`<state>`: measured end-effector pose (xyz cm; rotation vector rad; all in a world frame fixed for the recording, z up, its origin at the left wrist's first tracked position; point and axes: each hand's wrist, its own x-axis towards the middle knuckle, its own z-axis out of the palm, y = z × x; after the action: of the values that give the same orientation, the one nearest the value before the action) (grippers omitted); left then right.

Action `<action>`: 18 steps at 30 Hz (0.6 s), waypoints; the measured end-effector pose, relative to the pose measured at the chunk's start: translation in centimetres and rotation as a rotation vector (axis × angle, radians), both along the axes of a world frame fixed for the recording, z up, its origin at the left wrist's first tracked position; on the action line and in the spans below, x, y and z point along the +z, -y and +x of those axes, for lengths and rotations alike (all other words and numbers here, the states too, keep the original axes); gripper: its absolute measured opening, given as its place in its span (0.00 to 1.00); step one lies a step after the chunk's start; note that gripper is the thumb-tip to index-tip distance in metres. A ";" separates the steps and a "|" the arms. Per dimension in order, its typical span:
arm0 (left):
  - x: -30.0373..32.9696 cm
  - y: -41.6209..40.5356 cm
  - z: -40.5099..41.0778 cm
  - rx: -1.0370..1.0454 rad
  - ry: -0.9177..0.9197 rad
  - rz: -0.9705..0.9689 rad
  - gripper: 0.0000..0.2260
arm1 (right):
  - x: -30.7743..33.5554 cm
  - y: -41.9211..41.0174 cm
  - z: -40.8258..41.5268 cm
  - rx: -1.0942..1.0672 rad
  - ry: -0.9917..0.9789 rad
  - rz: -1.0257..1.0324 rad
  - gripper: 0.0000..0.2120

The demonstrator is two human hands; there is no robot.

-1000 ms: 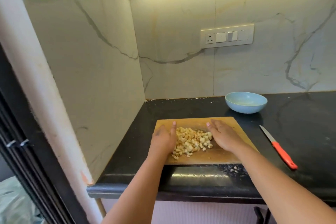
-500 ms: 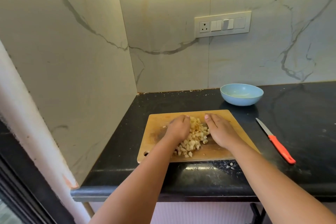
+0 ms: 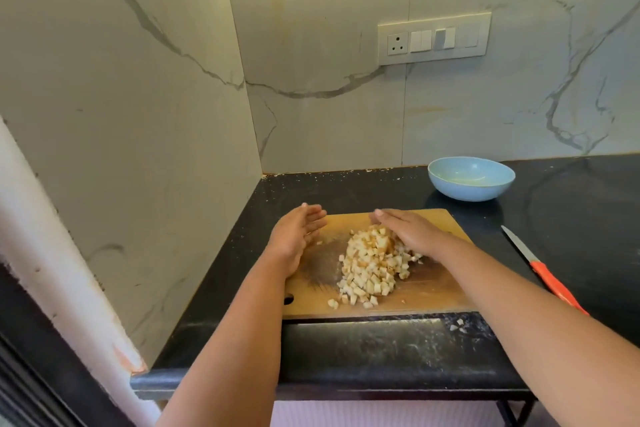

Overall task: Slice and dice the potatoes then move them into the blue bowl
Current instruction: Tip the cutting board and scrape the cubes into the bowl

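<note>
Since the black bench (image 3: 571, 218) carries the cutting board (image 3: 433, 291) w/ diced potatoes (image 3: 369, 267) heaped mid-board, dicing looks done; gathering is the step in hand. Blue bowl (image 3: 471, 184) sits well apart, beyond the board's far right corner, apparently empty. Knife (image 3: 540, 269) lies right of the board. Next: scoop w/ both hands, carry over. Left hand (image 3: 294, 236) flat-fingered, off the pile, palm inward; right hand (image 3: 412, 232) flat against the pile's right side.
</note>
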<state>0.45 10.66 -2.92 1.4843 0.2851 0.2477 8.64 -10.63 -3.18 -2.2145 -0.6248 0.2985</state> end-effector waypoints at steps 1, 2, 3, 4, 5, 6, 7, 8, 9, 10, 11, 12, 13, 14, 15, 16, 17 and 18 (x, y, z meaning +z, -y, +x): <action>-0.1 0.1 0.1 -0.017 -0.023 0.002 0.15 | 0.0 -0.8 0.2 0.037 -0.010 0.004 0.24; -0.3 0.0 0.2 -0.034 -0.034 0.018 0.14 | 0.0 -1.6 0.4 0.068 -0.011 0.012 0.23; -0.4 0.0 0.3 -0.050 -0.028 0.048 0.13 | 0.2 -2.1 0.6 0.098 -0.010 0.023 0.22; -0.6 -0.1 0.4 -0.062 -0.010 0.092 0.11 | 0.3 -2.5 0.8 0.130 -0.019 0.032 0.21; -0.7 -0.1 0.4 -0.072 0.018 0.151 0.11 | 0.5 -2.5 0.8 0.164 -0.038 0.048 0.21; -0.7 0.0 0.3 -0.079 0.056 0.217 0.13 | 0.6 -2.3 0.8 0.196 -0.060 0.068 0.21; -0.8 0.0 0.3 -0.082 0.098 0.269 0.15 | 0.6 -2.1 0.8 0.217 -0.079 0.098 0.21; -0.7 0.1 0.2 -0.080 0.139 0.300 0.17 | 0.8 -1.8 0.7 0.220 -0.079 0.150 0.21; -0.7 0.1 0.1 -0.077 0.172 0.313 0.18 | 0.9 -1.6 0.8 0.199 -0.067 0.232 0.20; -0.6 0.2 0.0 -0.081 0.193 0.323 0.19 | 1.0 -1.2 0.9 0.161 -0.060 0.340 0.19; -0.6 0.2 0.0 -0.088 0.204 0.350 0.19 | 1.0 -0.8 0.9 0.107 -0.057 0.447 0.18; -0.6 0.2 -0.1 -0.089 0.207 0.399 0.19 | 1.0 -0.5 0.9 0.055 -0.051 0.528 0.16; -0.8 0.2 -0.1 -0.081 0.204 0.463 0.19 | 0.8 -0.1 0.9 0.010 -0.024 0.562 0.14; -0.9 0.1 0.0 -0.065 0.203 0.532 0.18 | 0.7 0.1 0.7 -0.032 0.037 0.535 0.12; -1.0 0.0 0.2 -0.035 0.210 0.608 0.15 | 0.5 0.2 0.4 -0.072 0.138 0.452 0.10; -0.9 -0.2 0.3 0.010 0.223 0.681 0.13 | 0.4 0.3 -0.1 -0.106 0.258 0.354 0.08; -0.8 -0.5 0.2 0.069 0.233 0.729 0.11 | 0.2 0.2 -0.9 -0.121 0.377 0.269 0.07; -0.7 -0.9 0.3 0.129 0.229 0.733 0.10 | 0.2 0.2 -1.8 -0.123 0.483 0.217 0.07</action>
<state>0.70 11.57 -3.58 2.1380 0.1029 0.6728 6.88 -10.81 -3.01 -2.1071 -0.7315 -0.3644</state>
